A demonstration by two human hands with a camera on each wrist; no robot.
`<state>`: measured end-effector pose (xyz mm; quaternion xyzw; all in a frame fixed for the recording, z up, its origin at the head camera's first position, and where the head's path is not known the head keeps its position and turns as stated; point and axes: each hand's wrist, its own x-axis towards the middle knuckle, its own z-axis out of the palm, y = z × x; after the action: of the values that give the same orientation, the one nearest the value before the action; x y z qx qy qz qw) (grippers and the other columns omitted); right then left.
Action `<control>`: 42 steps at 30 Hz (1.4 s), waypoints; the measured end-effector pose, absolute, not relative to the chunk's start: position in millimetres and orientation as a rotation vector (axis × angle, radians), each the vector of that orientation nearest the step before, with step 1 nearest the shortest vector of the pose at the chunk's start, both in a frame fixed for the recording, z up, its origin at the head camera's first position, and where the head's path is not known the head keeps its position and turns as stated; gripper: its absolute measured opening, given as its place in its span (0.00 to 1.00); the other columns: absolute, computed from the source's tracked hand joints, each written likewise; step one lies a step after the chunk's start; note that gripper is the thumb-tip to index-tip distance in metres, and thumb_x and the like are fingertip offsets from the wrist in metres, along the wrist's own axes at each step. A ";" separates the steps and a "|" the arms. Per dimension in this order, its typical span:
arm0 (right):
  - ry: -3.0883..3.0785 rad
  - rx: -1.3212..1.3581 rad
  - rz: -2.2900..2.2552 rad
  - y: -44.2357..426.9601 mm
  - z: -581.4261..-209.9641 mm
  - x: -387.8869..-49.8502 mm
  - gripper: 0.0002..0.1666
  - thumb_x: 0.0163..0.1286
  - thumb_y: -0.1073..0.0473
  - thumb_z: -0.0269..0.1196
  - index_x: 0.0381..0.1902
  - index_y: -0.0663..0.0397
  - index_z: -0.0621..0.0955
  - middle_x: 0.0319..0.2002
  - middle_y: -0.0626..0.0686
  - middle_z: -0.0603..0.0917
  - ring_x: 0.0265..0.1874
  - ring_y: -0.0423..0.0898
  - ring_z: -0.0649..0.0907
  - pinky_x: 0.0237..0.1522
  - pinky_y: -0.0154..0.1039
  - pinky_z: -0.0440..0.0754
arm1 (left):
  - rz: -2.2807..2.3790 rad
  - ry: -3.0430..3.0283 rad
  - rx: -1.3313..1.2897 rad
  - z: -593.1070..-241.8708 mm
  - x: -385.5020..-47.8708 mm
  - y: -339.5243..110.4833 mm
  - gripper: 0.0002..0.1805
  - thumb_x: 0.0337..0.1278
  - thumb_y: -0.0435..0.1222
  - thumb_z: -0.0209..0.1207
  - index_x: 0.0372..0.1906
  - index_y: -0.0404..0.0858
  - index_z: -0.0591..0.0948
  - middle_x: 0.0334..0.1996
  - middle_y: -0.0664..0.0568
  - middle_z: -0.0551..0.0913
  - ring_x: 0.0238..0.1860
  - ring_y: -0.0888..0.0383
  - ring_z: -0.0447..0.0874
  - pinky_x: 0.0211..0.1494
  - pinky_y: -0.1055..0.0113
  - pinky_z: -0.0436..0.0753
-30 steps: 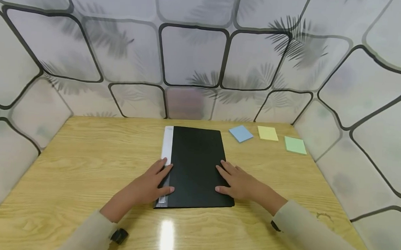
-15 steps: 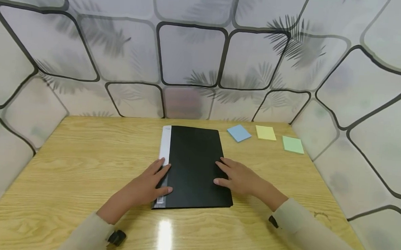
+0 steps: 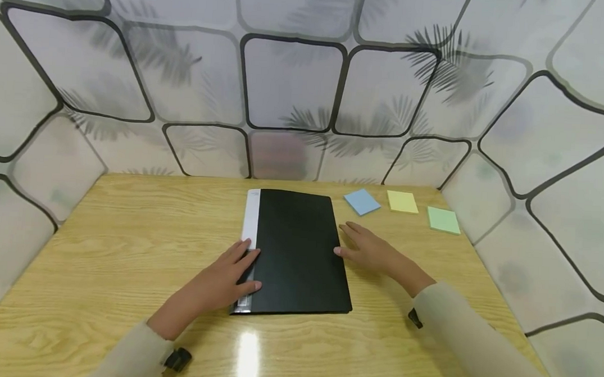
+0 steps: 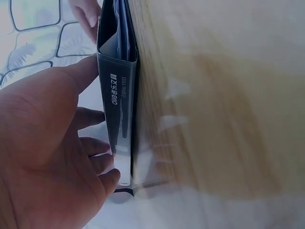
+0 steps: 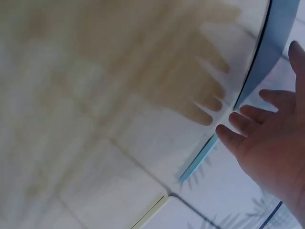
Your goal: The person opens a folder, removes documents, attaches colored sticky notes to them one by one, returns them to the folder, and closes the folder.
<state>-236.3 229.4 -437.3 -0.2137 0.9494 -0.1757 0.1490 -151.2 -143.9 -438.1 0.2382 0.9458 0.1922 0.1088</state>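
Note:
A closed black folder (image 3: 301, 256) lies on the wooden table, a white strip (image 3: 251, 217) running along its left side. My left hand (image 3: 217, 283) rests on that side near the front corner, fingers spread over the strip and cover. In the left wrist view, the folder's spine (image 4: 116, 105) carries printed lettering, and sheets or pockets show inside its near end. Beside the folder's right edge is my right hand (image 3: 367, 250), fingers extended and the thumb tip at the edge; whether it touches is unclear. Nothing is held in that hand (image 5: 271, 138) in the right wrist view.
Blue sticky notes (image 3: 362, 202), yellow sticky notes (image 3: 402, 202) and green sticky notes (image 3: 443, 220) lie at the table's back right. Patterned panels (image 3: 291, 87) enclose the back and sides. Glare (image 3: 248, 357) shines on the table (image 3: 143, 232) in front of the folder.
My right hand has come off the folder's cover and shifted away toward the back right, beside its edge. The left hand and the folder stay about where they were.

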 end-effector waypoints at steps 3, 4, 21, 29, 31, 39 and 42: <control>2.679 -0.705 -0.482 224.9 -440.0 -228.1 0.55 0.71 0.26 0.52 0.81 0.53 0.53 0.80 0.62 0.50 0.79 0.62 0.54 0.76 0.61 0.57 | 0.542 2.783 0.740 -434.9 -147.9 -139.8 0.42 0.71 0.54 0.57 0.79 0.38 0.58 0.81 0.40 0.47 0.81 0.40 0.44 0.77 0.43 0.60; 2.671 -0.741 -0.462 223.0 -440.3 -225.3 0.55 0.71 0.26 0.53 0.81 0.54 0.53 0.80 0.62 0.50 0.79 0.62 0.54 0.76 0.60 0.56 | 0.541 2.777 0.757 -433.9 -146.4 -137.9 0.42 0.71 0.54 0.57 0.79 0.38 0.58 0.81 0.40 0.47 0.81 0.40 0.44 0.77 0.43 0.60; 2.654 -0.809 -0.434 217.0 -444.8 -216.7 0.52 0.73 0.29 0.53 0.81 0.55 0.54 0.81 0.62 0.51 0.79 0.63 0.55 0.76 0.63 0.54 | 0.373 2.785 1.001 -425.3 -117.4 -110.0 0.37 0.62 0.50 0.66 0.71 0.36 0.73 0.75 0.38 0.65 0.75 0.39 0.62 0.71 0.47 0.71; 2.564 -0.613 -0.864 229.2 -441.2 -221.2 0.42 0.82 0.38 0.43 0.81 0.56 0.51 0.80 0.60 0.53 0.79 0.60 0.54 0.77 0.60 0.53 | 0.515 2.938 1.131 -423.5 -104.2 -111.9 0.26 0.66 0.40 0.64 0.66 0.36 0.77 0.69 0.37 0.73 0.70 0.39 0.72 0.58 0.52 0.83; 2.564 -0.568 -0.959 231.6 -441.1 -221.9 0.39 0.84 0.40 0.41 0.81 0.56 0.51 0.80 0.60 0.54 0.79 0.60 0.55 0.77 0.60 0.53 | 0.553 3.005 1.154 -424.7 -101.9 -111.9 0.26 0.65 0.38 0.65 0.66 0.37 0.78 0.67 0.38 0.75 0.67 0.41 0.75 0.53 0.56 0.86; 2.566 -0.856 -0.956 227.9 -452.1 -221.4 0.36 0.81 0.53 0.53 0.80 0.55 0.56 0.78 0.60 0.60 0.76 0.60 0.62 0.74 0.62 0.60 | 0.868 3.085 0.999 -423.7 -92.7 -114.2 0.28 0.65 0.34 0.65 0.70 0.42 0.75 0.68 0.41 0.75 0.62 0.44 0.81 0.49 0.59 0.87; 2.635 -1.031 -0.722 223.3 -453.7 -218.1 0.41 0.75 0.51 0.62 0.79 0.53 0.59 0.78 0.60 0.59 0.77 0.61 0.61 0.72 0.68 0.59 | 0.979 3.064 0.887 -421.7 -88.8 -117.2 0.30 0.67 0.35 0.63 0.73 0.47 0.72 0.71 0.45 0.72 0.62 0.45 0.81 0.52 0.57 0.86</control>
<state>-218.1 223.3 -453.7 -0.3509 0.8968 -0.2459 0.1104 -88.8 -117.2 -421.7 0.2645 0.9139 0.2921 -0.0973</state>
